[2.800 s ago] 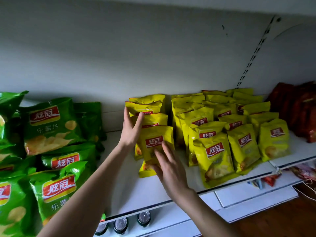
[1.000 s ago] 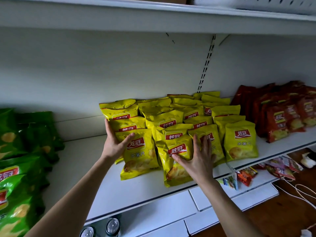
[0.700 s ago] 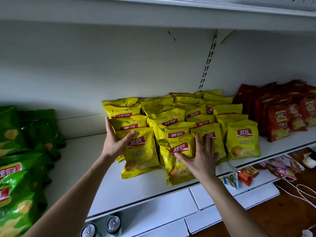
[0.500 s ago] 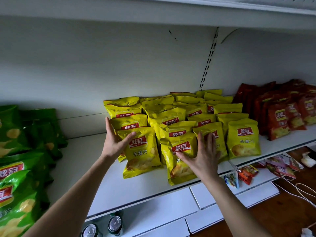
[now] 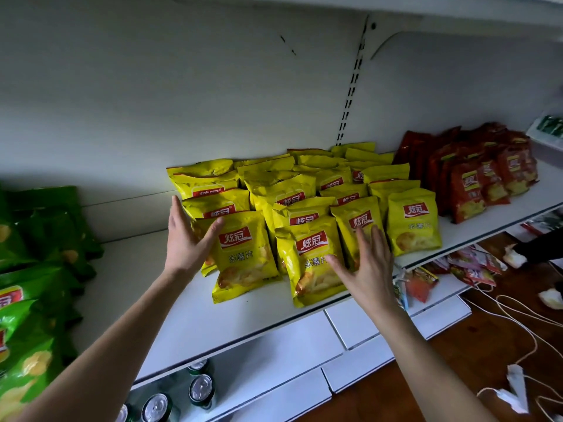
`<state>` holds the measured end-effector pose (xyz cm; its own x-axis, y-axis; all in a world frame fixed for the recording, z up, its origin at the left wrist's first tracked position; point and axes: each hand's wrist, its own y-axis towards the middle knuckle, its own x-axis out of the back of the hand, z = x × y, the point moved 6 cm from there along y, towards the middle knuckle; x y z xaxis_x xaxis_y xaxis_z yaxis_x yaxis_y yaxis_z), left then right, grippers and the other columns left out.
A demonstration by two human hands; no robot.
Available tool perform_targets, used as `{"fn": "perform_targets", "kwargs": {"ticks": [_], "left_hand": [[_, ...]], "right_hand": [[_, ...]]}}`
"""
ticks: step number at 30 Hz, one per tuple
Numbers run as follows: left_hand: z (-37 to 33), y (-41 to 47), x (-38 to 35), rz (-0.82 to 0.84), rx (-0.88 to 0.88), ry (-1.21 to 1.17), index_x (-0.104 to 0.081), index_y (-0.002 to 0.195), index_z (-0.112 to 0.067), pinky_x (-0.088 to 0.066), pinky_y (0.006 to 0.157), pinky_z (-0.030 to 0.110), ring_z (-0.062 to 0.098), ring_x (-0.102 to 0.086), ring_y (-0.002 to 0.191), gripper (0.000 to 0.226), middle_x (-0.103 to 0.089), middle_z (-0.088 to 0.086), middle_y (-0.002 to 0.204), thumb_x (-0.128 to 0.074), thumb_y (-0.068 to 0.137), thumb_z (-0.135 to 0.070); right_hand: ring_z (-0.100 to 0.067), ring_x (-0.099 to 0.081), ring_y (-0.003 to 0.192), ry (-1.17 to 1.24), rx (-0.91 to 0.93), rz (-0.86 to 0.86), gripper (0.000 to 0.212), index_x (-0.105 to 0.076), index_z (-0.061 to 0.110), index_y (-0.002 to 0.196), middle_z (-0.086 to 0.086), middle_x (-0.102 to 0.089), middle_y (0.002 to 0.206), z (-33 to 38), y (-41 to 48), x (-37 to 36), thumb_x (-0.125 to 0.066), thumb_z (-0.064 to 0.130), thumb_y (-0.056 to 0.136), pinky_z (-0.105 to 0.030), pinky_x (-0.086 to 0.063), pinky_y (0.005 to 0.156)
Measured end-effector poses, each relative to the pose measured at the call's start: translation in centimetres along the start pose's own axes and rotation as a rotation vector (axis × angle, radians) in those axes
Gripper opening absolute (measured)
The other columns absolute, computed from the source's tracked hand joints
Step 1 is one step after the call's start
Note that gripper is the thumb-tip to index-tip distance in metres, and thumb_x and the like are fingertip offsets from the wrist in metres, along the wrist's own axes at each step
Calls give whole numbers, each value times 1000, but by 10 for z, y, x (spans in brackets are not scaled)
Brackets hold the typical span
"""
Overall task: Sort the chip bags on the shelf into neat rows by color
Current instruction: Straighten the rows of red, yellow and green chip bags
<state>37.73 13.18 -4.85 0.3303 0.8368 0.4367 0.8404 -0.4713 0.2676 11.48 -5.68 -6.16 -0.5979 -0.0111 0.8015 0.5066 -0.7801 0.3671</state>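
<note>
Fingers point(image 5: 177, 214) straight and spread, gripping nothing! The left hand point(image 5: 185, 242) braces the left edge of the yellow bags point(image 5: 243, 257) and the right hand point(image 5: 370, 269) lies flat against the near ones, likely squaring rows on the shelf point(image 5: 143, 300), between green bags point(image 5: 36, 269) left and red bags point(image 5: 475, 184) right.

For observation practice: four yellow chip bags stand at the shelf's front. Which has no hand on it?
The rightmost front yellow bag, beside the red bags. The left hand rests on the leftmost bag; the right hand overlaps the two middle bags.
</note>
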Motion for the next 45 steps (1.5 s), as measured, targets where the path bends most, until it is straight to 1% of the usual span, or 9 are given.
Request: {"fn": "perform_targets", "kwargs": {"ticks": [3, 8, 18, 26, 35, 39, 41, 43, 45], "left_hand": [[-10, -8, 2, -64, -61, 180, -9, 150, -3, -14, 116, 43, 31, -10, 145, 113, -13, 21, 156, -51, 72, -73], [-54, -26, -29, -101, -313, 374, -25, 145, 3, -19, 107, 63, 49, -16, 138, 96, -18, 35, 149, -48, 77, -60], [-133, -67, -165, -59, -566, 630, -33, 139, -12, -18, 103, 58, 44, -23, 136, 71, -31, 31, 146, -39, 84, -56], [-126, -104, -245, 151, -728, 856, -43, 128, -23, -20, 100, 61, 31, -26, 137, 54, -43, 19, 143, -40, 81, -50], [-142, -102, -261, 105, -686, 864, -62, 118, -16, -20, 100, 64, 40, -41, 131, 52, -45, 23, 140, -42, 82, -47], [-152, -105, -287, 119, -687, 782, -50, 125, -21, -24, 101, 62, 42, -40, 131, 44, -44, 23, 141, -41, 88, -44], [-150, -105, -297, 127, -670, 789, -44, 129, -27, -26, 101, 62, 40, -39, 132, 42, -44, 21, 142, -38, 90, -44], [-147, -104, -303, 109, -698, 832, -40, 132, -30, -26, 100, 62, 40, -39, 132, 43, -45, 21, 142, -44, 91, -42], [-146, -102, -305, 97, -717, 861, -40, 133, -31, -24, 99, 63, 39, -36, 133, 59, -46, 21, 140, -68, 81, -37]], "right_hand": [[-38, -26, 136, -14, -2, -58, 106, -43, 7, 136, -24, -33, 145, -15, 6, 12, -19, 86, 70, -55, -23, 107], [-38, -24, 137, 24, -39, -107, 93, -44, 5, 135, -23, -31, 146, -60, 37, 33, -45, 72, 70, -58, -23, 107], [-39, -20, 138, 55, 35, 10, 82, -34, 7, 141, -25, -23, 148, -152, 104, 54, -63, 52, 79, -50, -23, 108], [-30, -34, 132, 429, -21, 99, 96, -20, 3, 145, -18, -35, 142, -170, 129, 34, -76, 30, 71, -33, -31, 104], [-24, -41, 128, 524, 46, 144, 99, -23, 9, 144, -11, -40, 140, -167, 137, 23, -76, 41, 67, -37, -37, 105], [-7, -53, 105, 668, 3, 169, 88, -37, 12, 135, 3, -53, 121, -167, 137, 26, -74, 48, 64, -9, -40, 82], [-8, -55, 104, 748, -72, 196, 81, -38, 10, 134, 0, -55, 122, -175, 142, 23, -68, 51, 70, -4, -41, 75], [-12, -52, 111, 795, -150, 211, 65, -39, 9, 134, -4, -52, 128, -183, 150, 23, -63, 43, 84, -14, -43, 84], [-14, -57, 106, 831, -189, 245, 45, -45, 11, 127, -5, -55, 124, -186, 157, 22, -54, 35, 91, -26, -49, 88]]}}
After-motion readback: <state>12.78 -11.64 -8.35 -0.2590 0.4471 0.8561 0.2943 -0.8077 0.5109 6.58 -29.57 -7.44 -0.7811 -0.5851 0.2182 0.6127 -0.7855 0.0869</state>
